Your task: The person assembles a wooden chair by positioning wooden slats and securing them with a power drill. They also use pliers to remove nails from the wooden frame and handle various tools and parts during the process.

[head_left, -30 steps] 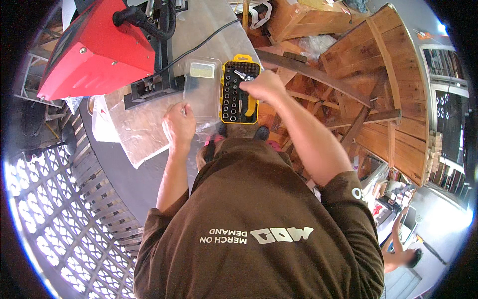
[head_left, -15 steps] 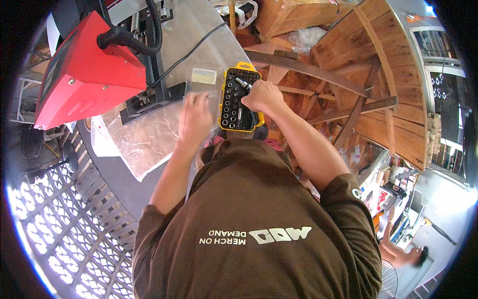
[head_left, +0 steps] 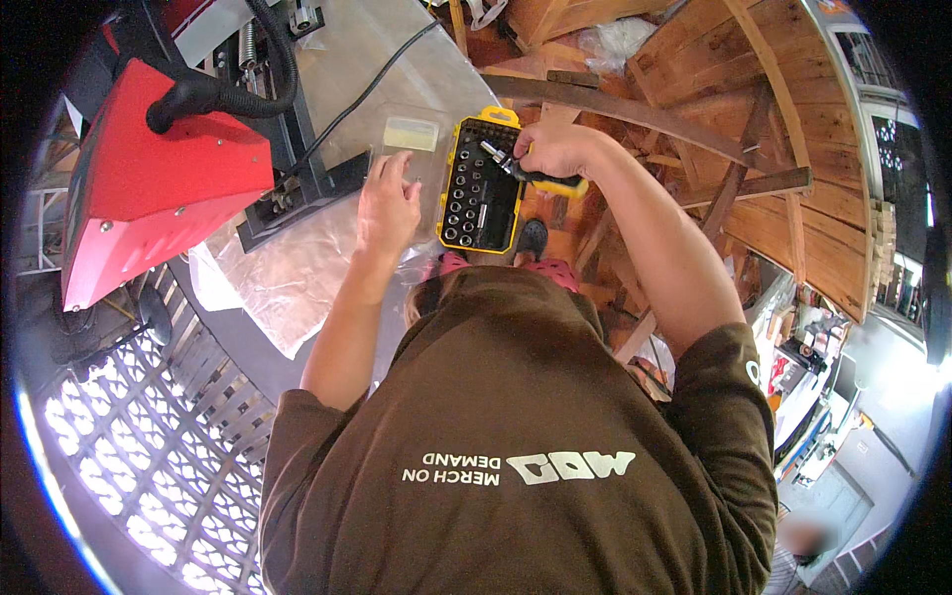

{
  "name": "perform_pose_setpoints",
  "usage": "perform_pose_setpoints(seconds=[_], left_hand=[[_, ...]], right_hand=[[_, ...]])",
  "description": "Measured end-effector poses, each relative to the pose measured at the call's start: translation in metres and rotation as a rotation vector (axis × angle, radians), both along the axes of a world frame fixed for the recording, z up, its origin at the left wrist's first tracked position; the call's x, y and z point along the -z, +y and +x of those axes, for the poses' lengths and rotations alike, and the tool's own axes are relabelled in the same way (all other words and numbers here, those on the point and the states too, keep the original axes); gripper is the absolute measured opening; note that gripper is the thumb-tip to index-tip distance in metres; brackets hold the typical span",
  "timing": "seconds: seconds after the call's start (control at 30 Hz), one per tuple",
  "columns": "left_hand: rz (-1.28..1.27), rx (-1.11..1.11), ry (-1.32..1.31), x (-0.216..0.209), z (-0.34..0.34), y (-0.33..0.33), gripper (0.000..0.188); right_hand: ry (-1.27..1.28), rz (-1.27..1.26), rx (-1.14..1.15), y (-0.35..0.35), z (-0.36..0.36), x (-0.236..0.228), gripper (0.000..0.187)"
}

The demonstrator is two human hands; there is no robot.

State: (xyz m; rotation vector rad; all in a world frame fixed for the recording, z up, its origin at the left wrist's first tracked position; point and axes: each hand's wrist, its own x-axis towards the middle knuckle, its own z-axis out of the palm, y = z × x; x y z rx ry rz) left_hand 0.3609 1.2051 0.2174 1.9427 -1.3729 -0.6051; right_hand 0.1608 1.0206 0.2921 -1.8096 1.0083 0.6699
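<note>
Head view: my right hand (head_left: 560,152) clamps the black-and-yellow, silver-shafted driver (head_left: 540,179) over the yellow-rimmed black plastic socket case (head_left: 500,224), where its tilting could dislodge silver sockets (head_left: 453,220), though whether my left hand (head_left: 388,206) grips anything I cannot tell.

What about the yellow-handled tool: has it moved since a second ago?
Yes. The yellow-handled tool had its handle inside the yellow case; now, in the right hand, that handle has swung right, out past the case's right rim.

red machine (head_left: 169,183) (black hose (head_left: 223,99) attached), wooden panel (head_left: 706,84) rightward.
</note>
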Motion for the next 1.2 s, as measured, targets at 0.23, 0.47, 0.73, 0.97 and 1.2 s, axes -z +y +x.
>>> perform_pose_setpoints(seconds=[0.23, 0.47, 0.73, 0.97, 1.2], left_hand=[[-0.002, 0.054, -0.074, 0.007, 0.002, -0.001, 0.033], [0.160, 0.169, -0.227, 0.012, -0.021, -0.028, 0.040], [0.074, 0.137, -0.158, 0.029, -0.008, -0.047, 0.046], [0.040, 0.081, -0.253, 0.040, -0.009, -0.048, 0.048], [0.307, 0.108, -0.094, 0.033, 0.009, -0.062, 0.049]], right_hand=[[0.084, -0.216, -0.261, 0.020, 0.003, -0.010, 0.037], [0.386, 0.135, -0.464, -0.032, 0.024, 0.004, 0.020], [0.285, 0.404, -0.263, -0.048, 0.025, -0.048, 0.024], [-0.348, -0.003, 0.077, -0.029, -0.097, -0.074, 0.036], [-0.609, -0.075, 1.235, 0.063, -0.271, -0.004, 0.021]])
